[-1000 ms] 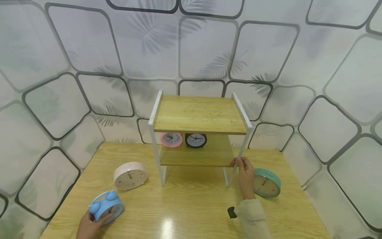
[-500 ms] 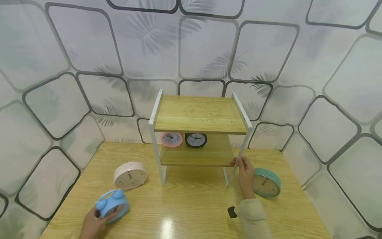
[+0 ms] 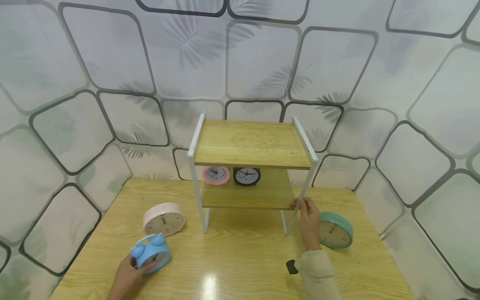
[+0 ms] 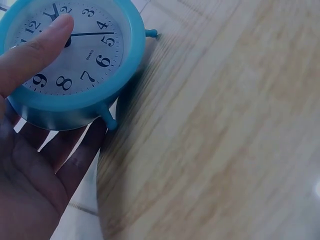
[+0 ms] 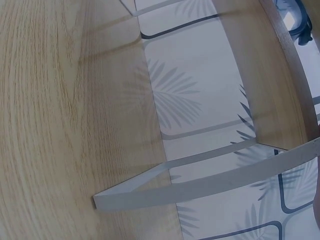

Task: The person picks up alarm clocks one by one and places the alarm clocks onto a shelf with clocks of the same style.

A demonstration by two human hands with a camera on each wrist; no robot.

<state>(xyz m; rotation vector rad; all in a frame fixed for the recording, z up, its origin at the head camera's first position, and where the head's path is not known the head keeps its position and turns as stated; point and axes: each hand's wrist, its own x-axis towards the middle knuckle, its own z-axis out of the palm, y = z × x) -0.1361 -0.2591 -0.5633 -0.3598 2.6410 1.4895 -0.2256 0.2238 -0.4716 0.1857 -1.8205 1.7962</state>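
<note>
While gripped in L hand (image 3: 129, 273), moved a bit rt & fwd: round sky-blue alarm clock w/ 2 bells & a top handle (image 3: 151, 251). Means less gap now to 2-board wood shelf w/ white metal frame (image 3: 251, 143). Thumb laid over glass front, other fingers wrapped behind & under. Can't tell if touching yellow wood tbl (image 3: 240, 252). Now just in front of thick round pale-pink clock (image 3: 164, 219), closer than 1 sec ago; can't tell if touching it. No change at R hand (image 3: 309, 221): pinching rt front post of shelf by lower board. On lower board, side by side: round pink-rimmed clock (image 3: 216, 175), then round black-rimmed clock (image 3: 246, 176). On tbl just rt of R hand: thick round teal clock (image 3: 335, 230).
</note>
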